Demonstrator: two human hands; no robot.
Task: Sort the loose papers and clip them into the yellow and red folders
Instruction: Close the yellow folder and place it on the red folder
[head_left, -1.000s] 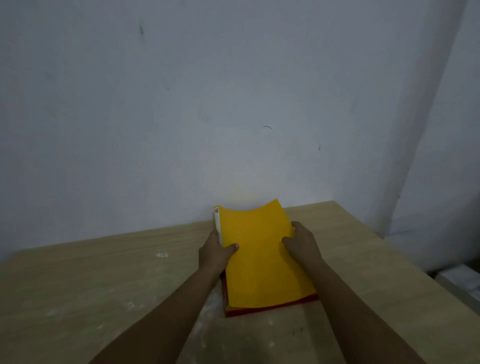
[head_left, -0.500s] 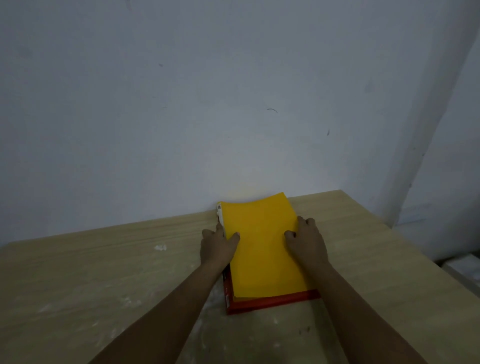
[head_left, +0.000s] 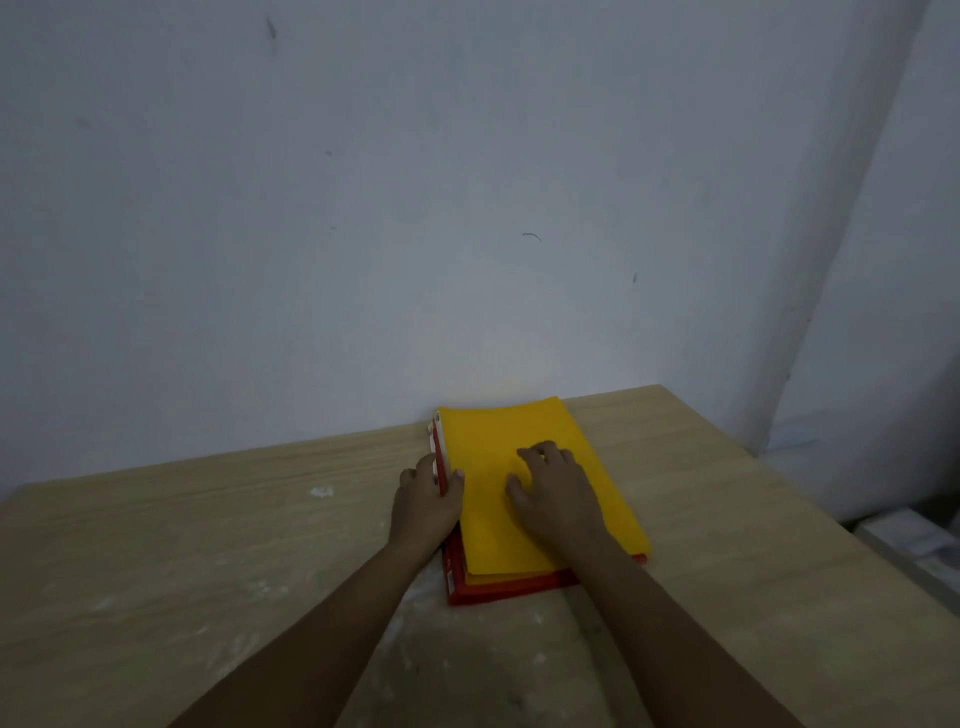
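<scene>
The yellow folder (head_left: 498, 447) lies shut and flat on top of the red folder (head_left: 509, 590), stacked near the wall on the wooden table (head_left: 208, 545). Only the red folder's near edge and left spine show. A white strip (head_left: 436, 436) runs along the stack's left spine. My left hand (head_left: 423, 506) holds that left edge, with the thumb hooked over onto the yellow cover and the fingers along the spine. My right hand (head_left: 556, 493) rests palm down on the middle of the yellow cover, its fingers loosely bent. No loose papers are visible.
A plain pale wall (head_left: 415, 208) stands right behind the stack. The table's right edge (head_left: 810, 519) runs diagonally, and beyond it something pale (head_left: 919, 545) sits lower down. White smudges (head_left: 322, 491) mark the tabletop to the left of the folders.
The yellow cover, bowed up at its far end before, now lies flat. My right hand has moved from the folder's right edge onto the middle of the cover. My left hand stays at the spine.
</scene>
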